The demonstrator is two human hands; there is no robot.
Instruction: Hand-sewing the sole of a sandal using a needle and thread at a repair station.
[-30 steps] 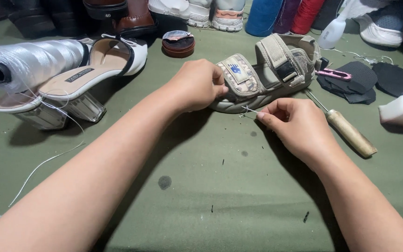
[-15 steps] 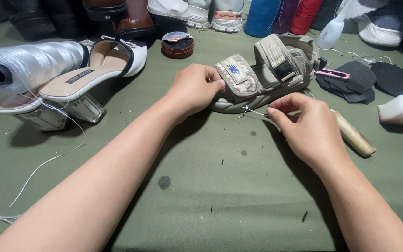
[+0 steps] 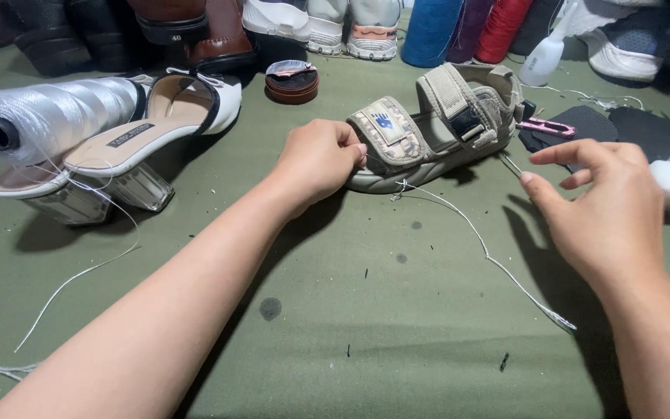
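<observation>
The left hand (image 3: 316, 159) closes its grip on the toe of a beige strapped sandal (image 3: 436, 124), which lies on the green table (image 3: 335, 310) toward the far edge. The right hand (image 3: 602, 209) hovers just beside the sandal's heel, fingers loose and apart — holding nothing. A white thread (image 3: 482, 248) trails from the sole toward the near right corner.

A large spool of shiny white thread (image 3: 48, 116) lies at nine o'clock, resting on a white block-heeled mule with black trim (image 3: 129, 143); a small round brown tin (image 3: 291, 81) sits at twelve; blue and red thread cones (image 3: 459, 27) stand at one; black rubber sole pieces (image 3: 614, 128) lie at two.
</observation>
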